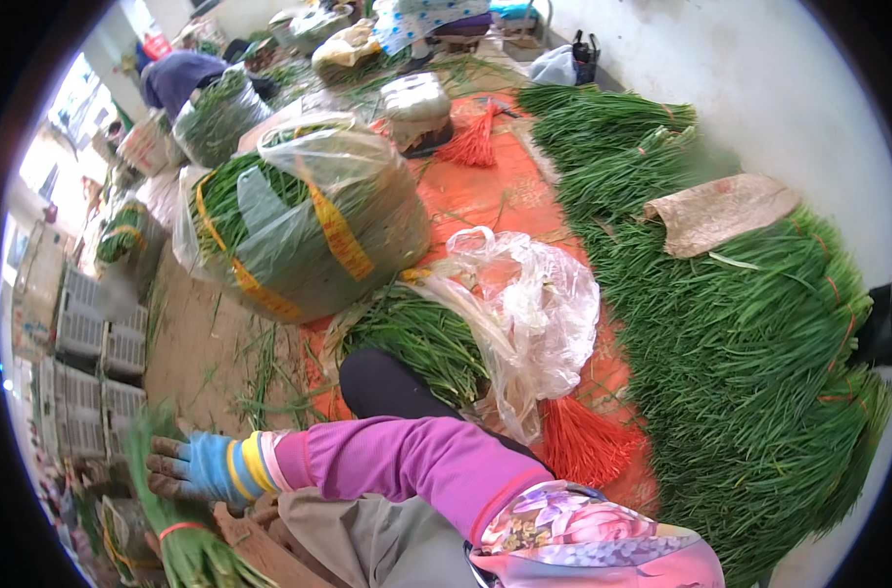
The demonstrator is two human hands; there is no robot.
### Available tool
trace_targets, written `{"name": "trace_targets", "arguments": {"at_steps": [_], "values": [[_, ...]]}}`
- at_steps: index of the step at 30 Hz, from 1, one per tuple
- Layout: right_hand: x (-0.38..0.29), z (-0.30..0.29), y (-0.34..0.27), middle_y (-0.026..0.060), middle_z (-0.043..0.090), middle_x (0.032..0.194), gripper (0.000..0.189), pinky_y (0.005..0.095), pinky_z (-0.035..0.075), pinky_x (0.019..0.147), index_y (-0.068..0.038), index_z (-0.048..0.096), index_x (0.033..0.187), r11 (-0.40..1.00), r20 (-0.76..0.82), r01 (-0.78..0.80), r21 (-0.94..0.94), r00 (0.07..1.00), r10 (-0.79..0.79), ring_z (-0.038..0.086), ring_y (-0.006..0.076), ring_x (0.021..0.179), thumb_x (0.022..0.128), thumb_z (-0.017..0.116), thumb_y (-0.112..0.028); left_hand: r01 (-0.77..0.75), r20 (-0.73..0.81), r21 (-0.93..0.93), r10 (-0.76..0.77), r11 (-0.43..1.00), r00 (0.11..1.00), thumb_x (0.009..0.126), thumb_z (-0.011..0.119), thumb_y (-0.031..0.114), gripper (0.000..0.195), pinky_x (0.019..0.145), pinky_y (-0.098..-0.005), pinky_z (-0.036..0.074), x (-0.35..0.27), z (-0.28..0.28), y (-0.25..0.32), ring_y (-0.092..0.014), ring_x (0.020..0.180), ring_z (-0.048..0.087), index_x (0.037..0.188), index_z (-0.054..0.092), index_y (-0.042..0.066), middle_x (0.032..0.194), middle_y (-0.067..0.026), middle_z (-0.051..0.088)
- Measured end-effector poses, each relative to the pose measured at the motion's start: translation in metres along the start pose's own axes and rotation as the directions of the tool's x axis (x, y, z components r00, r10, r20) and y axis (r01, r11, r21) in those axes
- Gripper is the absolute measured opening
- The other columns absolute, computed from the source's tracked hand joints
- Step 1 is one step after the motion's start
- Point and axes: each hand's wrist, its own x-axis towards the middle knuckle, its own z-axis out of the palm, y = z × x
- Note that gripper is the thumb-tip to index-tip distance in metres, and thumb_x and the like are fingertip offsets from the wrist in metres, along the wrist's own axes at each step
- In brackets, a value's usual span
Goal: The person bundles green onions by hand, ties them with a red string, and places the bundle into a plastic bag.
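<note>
A bunch of long green leaves, like garlic chives [196, 555], stands at the lower left, tied with a red band; its upper leaves are blurred. My right hand [196, 467], in a blue glove with yellow stripes and dirty brown fingertips, reaches across from the right. Its fingers lie extended and slightly apart against the leaves; the thumb is hidden. My left hand is not in view. Below the right forearm is grey cloth [365, 533] over my lap. A dark-clad knee [376, 386] shows beyond the sleeve.
Bound chives [710, 353] lie massed along the wall at right, partly under brown sacking [725, 209]. A big wrapped bale [328, 213] and an opened plastic bag [534, 309] sit ahead. Red ties [589, 441] lie on the orange sheet [460, 195]. Crates [86, 397] stand left; a bent-over person [181, 77] is beyond.
</note>
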Motion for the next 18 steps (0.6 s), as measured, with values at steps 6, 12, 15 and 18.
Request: {"name": "trace_targets", "arguments": {"at_steps": [6,12,15,18], "values": [[-0.055,-0.077,0.014,0.0186,0.043,0.125,0.108,0.0463,0.034,0.094,-0.003,0.035,0.128,0.935,-0.278,-0.209,0.287,0.916,0.29,0.044,0.0355,0.112,0.038,0.083,-0.037,0.158,0.419,0.045,-0.162,0.986,0.893,0.087,0.042,0.054,0.059,0.071,-0.0329,0.051,-0.011,0.084,0.021,-0.02,0.086,0.059,0.117,0.051,0.004,0.103,-0.0099,0.061],[-0.136,-0.144,0.017,0.0165,0.05,0.118,0.102,0.0364,0.042,0.092,0.0,0.039,0.123,0.869,-0.689,-0.307,0.389,0.529,0.495,0.052,0.0279,0.107,0.041,0.089,-0.034,0.267,0.716,0.17,-0.305,0.949,0.628,0.089,0.041,0.052,0.058,0.069,-0.031,0.052,-0.02,0.169,0.043,-0.018,0.083,0.059,0.119,0.051,0.004,0.101,-0.0093,0.062],[-0.182,-0.166,0.01,0.0144,0.051,0.119,0.11,0.0329,0.04,0.095,0.001,0.034,0.128,0.614,-0.511,-0.319,0.722,0.352,0.784,0.05,0.0229,0.109,0.04,0.09,-0.032,0.204,0.788,0.221,-0.298,0.954,0.539,0.09,0.04,0.052,0.058,0.068,-0.0301,0.052,-0.019,0.202,0.046,-0.017,0.081,0.06,0.12,0.051,0.004,0.1,-0.0089,0.063],[-0.242,-0.194,0.009,0.012,0.051,0.119,0.102,0.0337,0.04,0.095,0.001,0.035,0.127,0.709,-0.609,-0.501,0.496,0.381,0.695,0.05,0.0218,0.109,0.044,0.09,-0.025,0.019,0.779,0.223,-0.19,0.975,0.597,0.09,0.042,0.051,0.058,0.063,-0.0247,0.05,-0.016,0.206,0.048,-0.014,0.071,0.06,0.123,0.049,0.003,0.089,-0.0047,0.065]]}}
